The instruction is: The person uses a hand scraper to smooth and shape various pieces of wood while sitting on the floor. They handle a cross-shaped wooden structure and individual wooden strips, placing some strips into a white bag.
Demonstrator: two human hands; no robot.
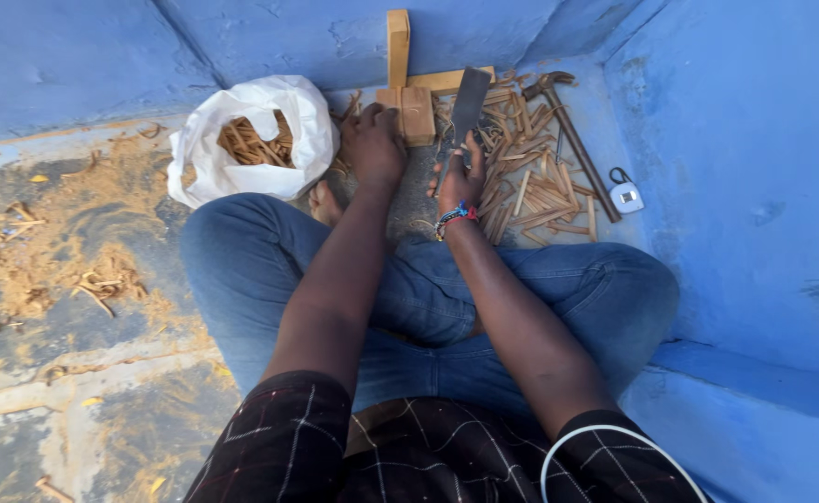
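Landmark: the wooden block [418, 114], standing on the floor against the blue wall, with an upright wooden post [397, 45] just behind it.
Left hand [372, 142]: mine, resting against the near left side of the block, fingers curled together at its edge; I cannot tell whether they pinch anything.
Right hand [459, 182]: mine, just right of the block and nearer to me, fingers clamped round the handle of a cleaver [470, 102].
Cleaver: flat blade upright, tip pointing away from me, just right of the block and above the sticks.
Sticks [530, 182]: split wooden pieces lying loose in a heap to the right of the block.
Hammer [572, 140]: lying beyond the sticks, further right of the block, head toward the wall.
Bag [288, 140]: white plastic, open, left of the block, holding more wooden pieces.
Small white device [626, 196]: on the floor, just right of the hammer's handle.
Wrist: beaded band [454, 218] on my right arm.
Floor left of the bag: sawdust and chips [102, 279] scattered.
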